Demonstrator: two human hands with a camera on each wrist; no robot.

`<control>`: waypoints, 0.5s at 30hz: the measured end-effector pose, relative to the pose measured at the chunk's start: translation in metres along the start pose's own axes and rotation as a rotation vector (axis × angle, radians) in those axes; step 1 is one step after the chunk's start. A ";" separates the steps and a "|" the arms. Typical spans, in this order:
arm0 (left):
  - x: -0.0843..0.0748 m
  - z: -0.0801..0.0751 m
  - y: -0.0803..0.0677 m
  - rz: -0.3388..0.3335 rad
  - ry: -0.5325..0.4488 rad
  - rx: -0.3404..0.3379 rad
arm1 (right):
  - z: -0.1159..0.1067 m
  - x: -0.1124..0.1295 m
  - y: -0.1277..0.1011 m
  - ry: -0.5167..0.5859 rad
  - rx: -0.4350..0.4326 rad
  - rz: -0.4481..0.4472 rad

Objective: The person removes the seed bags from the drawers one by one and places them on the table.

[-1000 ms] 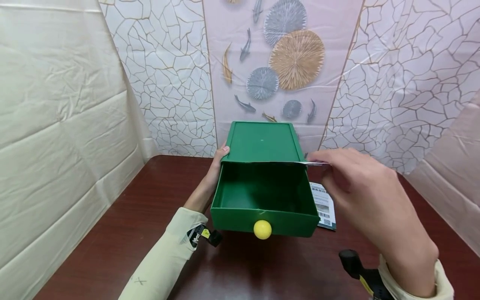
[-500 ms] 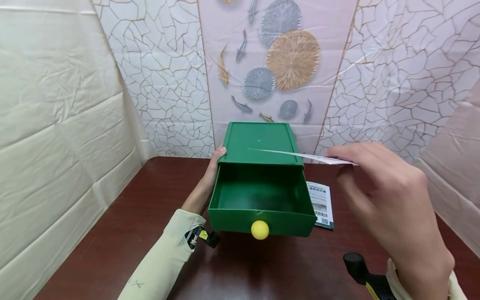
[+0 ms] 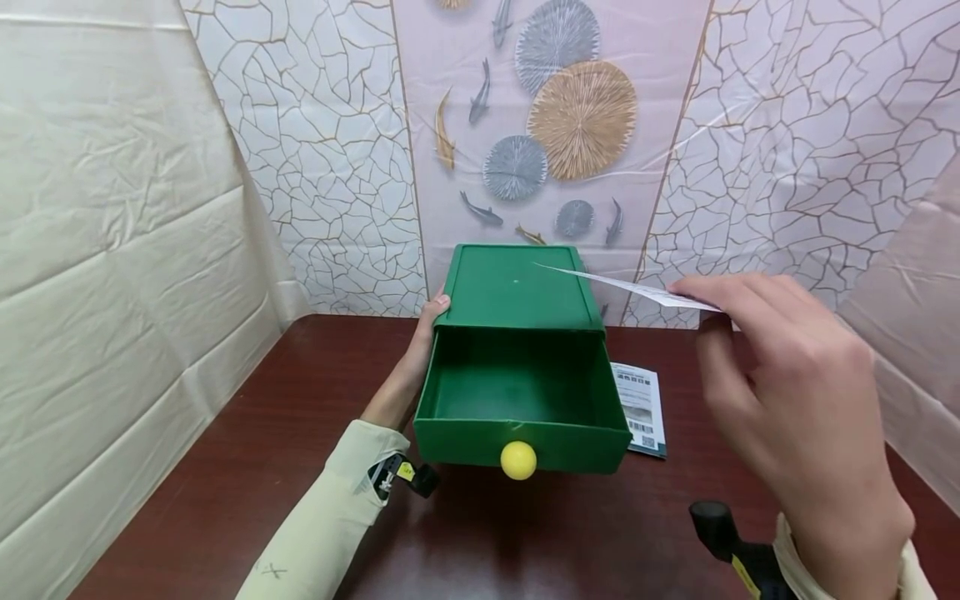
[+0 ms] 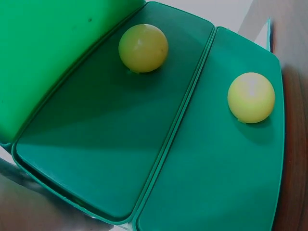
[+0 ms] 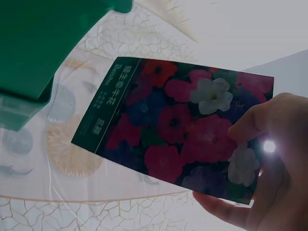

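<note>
My left hand (image 3: 422, 346) grips the left side of a green drawer cabinet (image 3: 517, 287), thumb at its top edge; the other fingers are hidden. The cabinet's top drawer (image 3: 521, 443), which has a yellow round knob (image 3: 518, 460), is pulled out and its visible inside is bare. Two lower drawers, each with a yellow knob (image 4: 143, 48), are closed in the left wrist view. Right of the cabinet, my right hand (image 3: 798, 400) pinches a seed packet (image 5: 178, 130) by one end, raised in the air. Colourful flowers cover the packet's face in the right wrist view.
A second printed packet (image 3: 642, 408) lies on the dark red-brown table (image 3: 300, 467), just right of the cabinet. Patterned cloth (image 3: 337, 158) hangs behind, and pale cloth (image 3: 127, 275) hangs along the left side.
My right hand has moved right and slightly up with the seed packet, away from the opening of the top drawer. The left hand stays on the cabinet, and the drawer remains out.
</note>
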State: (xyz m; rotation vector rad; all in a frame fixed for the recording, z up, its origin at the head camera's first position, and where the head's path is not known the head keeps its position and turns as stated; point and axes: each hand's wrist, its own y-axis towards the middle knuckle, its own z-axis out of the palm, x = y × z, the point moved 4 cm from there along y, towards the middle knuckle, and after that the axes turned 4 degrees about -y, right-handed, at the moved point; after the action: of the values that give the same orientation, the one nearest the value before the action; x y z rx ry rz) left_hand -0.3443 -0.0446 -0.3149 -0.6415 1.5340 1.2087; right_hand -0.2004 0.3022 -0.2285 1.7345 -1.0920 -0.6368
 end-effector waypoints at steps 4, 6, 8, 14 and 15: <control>0.000 0.000 -0.001 -0.006 -0.010 0.000 | -0.037 0.080 0.034 -0.071 0.025 0.047; 0.001 0.000 -0.002 -0.007 -0.018 0.004 | -0.044 0.096 0.040 -0.085 0.044 0.078; 0.001 0.001 -0.002 -0.004 -0.024 0.009 | -0.046 0.099 0.043 -0.088 0.059 0.091; 0.001 0.000 0.000 0.009 -0.023 0.021 | -0.041 0.087 0.041 -0.105 0.105 0.136; 0.001 0.000 0.000 0.011 -0.023 0.021 | -0.040 0.085 0.041 -0.110 0.115 0.144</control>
State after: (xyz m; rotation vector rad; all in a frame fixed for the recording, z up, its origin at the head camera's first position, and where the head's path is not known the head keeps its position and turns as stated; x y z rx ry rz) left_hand -0.3446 -0.0442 -0.3157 -0.6036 1.5307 1.2027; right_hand -0.1449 0.2385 -0.1701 1.7158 -1.3407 -0.5946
